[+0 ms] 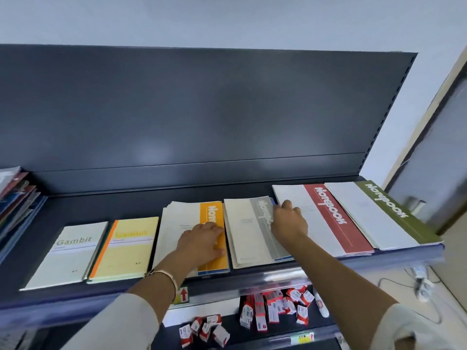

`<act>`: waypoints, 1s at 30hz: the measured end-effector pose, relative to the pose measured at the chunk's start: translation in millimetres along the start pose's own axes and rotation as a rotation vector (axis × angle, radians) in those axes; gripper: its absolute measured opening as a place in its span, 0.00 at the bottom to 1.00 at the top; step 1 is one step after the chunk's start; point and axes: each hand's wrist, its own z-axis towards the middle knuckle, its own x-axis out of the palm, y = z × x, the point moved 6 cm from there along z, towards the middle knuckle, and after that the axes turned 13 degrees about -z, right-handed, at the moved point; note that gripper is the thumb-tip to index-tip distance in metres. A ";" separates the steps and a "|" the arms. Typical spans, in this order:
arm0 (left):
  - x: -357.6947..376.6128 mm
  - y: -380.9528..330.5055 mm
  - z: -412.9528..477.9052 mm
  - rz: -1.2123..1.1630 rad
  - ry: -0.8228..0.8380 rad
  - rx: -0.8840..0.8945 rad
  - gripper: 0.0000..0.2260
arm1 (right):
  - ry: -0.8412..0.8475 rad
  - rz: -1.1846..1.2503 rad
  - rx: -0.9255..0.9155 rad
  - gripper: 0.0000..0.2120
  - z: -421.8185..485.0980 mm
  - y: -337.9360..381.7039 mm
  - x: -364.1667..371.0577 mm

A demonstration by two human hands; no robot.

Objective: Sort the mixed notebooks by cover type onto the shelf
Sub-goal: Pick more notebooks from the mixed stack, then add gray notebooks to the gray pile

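Notebook piles lie in a row on the dark shelf (126,205). From the left: a white Gambit notebook (68,253), a yellow Gambit notebook (126,248), an orange-band pile (174,223), a grey-band pile (247,228), a red-band pile (326,218) and a green-band pile (379,213). My left hand (202,241) rests flat on the orange-band pile. My right hand (288,221) lies on the grey-band pile's right edge, fingers touching the red-band pile's left edge.
More notebooks stand stacked at the far left (15,198). On the lower shelf lie several small red-and-white boxes (275,306) and a white tube (321,304). A cable (419,281) lies on the floor at the right.
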 end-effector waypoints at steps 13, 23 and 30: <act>-1.1 -1.9 -3.0 0.000 -0.016 -0.071 0.25 | 0.131 -0.134 -0.414 0.22 -25.8 56.5 32.9; -100.3 99.7 -85.4 0.109 -0.364 -0.130 0.16 | -0.148 -0.052 -0.548 0.20 -38.0 184.0 -48.3; -184.9 255.0 -211.4 0.130 -0.571 -0.277 0.13 | -0.293 0.054 -0.758 0.18 -96.2 382.8 -107.7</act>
